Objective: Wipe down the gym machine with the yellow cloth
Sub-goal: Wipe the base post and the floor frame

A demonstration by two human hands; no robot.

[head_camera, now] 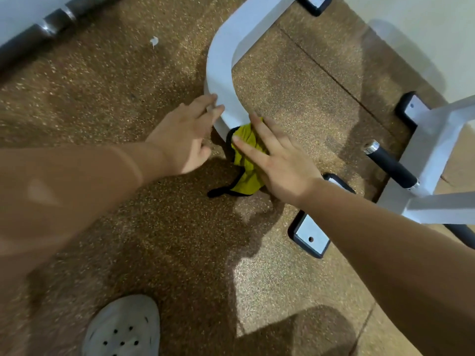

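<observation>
Fingers [253,152] spread, pressed yellow cloth [246,173] to gym machine [221,70] tube, centre frame, with right hand [285,173]. Rested left hand [180,142], fingers straight, on the bend.

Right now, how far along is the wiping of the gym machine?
Done: nothing visibly marks wiped parts. In hand: the right hand presses the yellow cloth against the curved white tube, which the left hand touches. Left, probably: the black handle and the foot plate.
</observation>
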